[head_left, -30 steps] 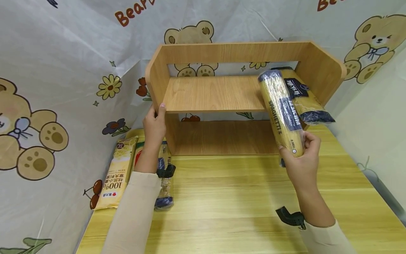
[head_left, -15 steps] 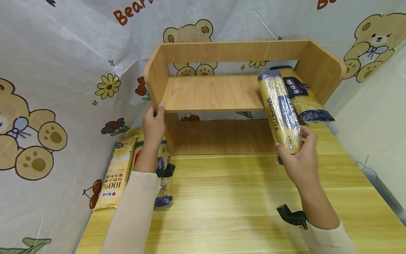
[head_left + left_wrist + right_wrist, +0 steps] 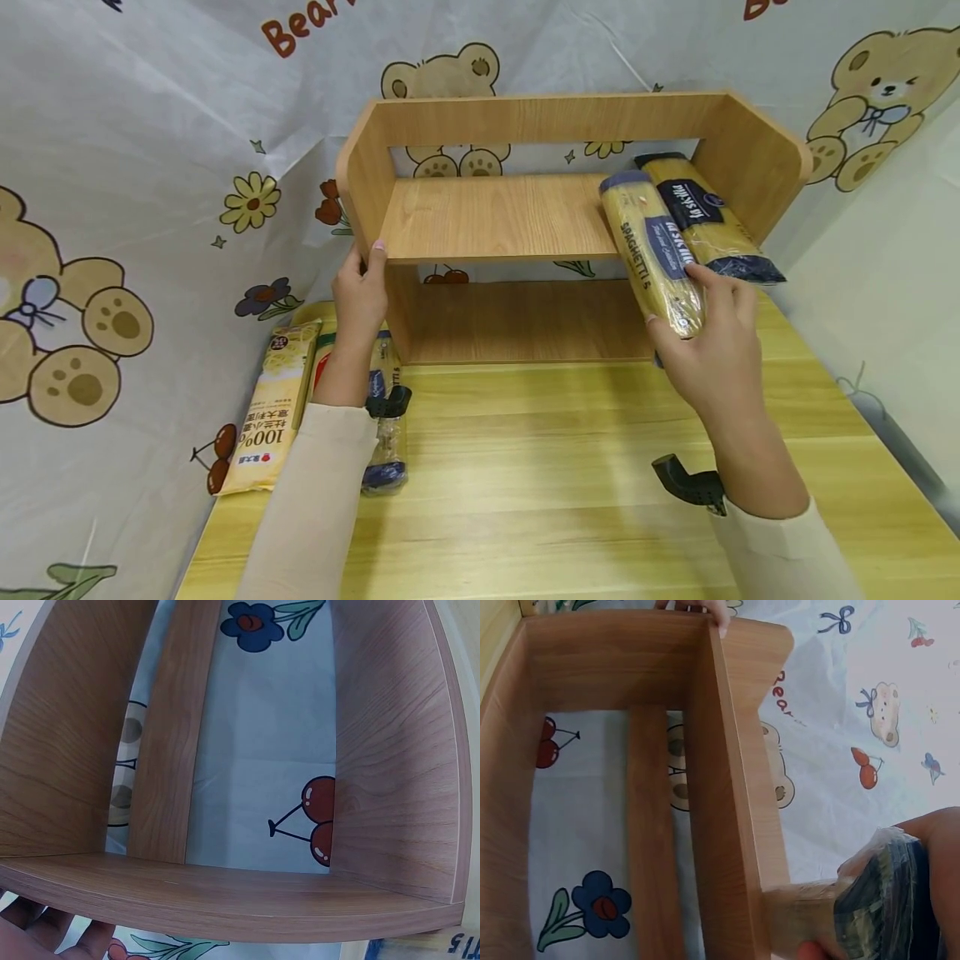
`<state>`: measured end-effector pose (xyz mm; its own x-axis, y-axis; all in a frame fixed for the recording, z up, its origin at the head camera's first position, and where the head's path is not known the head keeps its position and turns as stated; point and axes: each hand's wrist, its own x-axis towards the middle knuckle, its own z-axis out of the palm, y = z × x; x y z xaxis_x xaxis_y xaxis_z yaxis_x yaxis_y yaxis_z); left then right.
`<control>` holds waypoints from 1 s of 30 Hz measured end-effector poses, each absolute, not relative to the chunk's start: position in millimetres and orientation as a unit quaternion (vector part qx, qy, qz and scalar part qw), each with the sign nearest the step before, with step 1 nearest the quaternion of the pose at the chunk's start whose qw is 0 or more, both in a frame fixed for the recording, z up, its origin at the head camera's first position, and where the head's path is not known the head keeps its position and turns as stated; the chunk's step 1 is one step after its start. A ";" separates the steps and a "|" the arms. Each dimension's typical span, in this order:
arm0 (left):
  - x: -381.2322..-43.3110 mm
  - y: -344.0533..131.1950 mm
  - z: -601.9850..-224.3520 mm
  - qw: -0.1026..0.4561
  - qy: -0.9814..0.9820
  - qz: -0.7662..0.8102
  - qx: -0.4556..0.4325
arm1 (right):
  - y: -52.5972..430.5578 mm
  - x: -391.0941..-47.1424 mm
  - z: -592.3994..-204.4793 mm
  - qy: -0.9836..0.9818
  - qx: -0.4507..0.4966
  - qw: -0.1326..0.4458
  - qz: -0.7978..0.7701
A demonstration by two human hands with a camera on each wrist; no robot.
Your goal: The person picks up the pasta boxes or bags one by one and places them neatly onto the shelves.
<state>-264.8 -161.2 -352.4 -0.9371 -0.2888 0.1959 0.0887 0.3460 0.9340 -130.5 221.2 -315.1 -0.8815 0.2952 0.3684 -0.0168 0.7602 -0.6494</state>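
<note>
A wooden two-tier shelf stands on the table. My left hand grips its left side panel, thumb on the front edge at upper-board height; a few fingers show past the panel in the left wrist view. My right hand holds the near end of a spaghetti packet, fingers over its top right and thumb at its left. That packet lies on the upper board, its dark-wrapped near end jutting past the front edge. Beside it, against the right panel, lies another pasta packet.
More pasta packs lie on the table at the left: a yellow pack and a clear-wrapped spaghetti packet, partly behind my left arm. The lower shelf board sits beneath. A bear-print sheet hangs behind.
The spaghetti packet has slid a little farther back onto the upper board. My right hand has moved forward with it, its fingers now reaching over the top. The left hand stays on the panel.
</note>
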 end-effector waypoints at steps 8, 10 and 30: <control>-265.2 -162.6 -353.5 0.170 -0.801 -0.571 0.056 | 220.0 -143.0 -296.6 -0.926 -0.068 0.211 0.306; -265.0 -162.7 -353.7 0.172 -0.801 -0.570 0.055 | 219.5 -147.0 -293.0 -0.931 -0.072 0.198 0.296; -264.2 -163.7 -352.1 0.173 -0.801 -0.572 0.050 | 215.0 -180.1 -273.6 -0.976 -0.088 0.115 0.165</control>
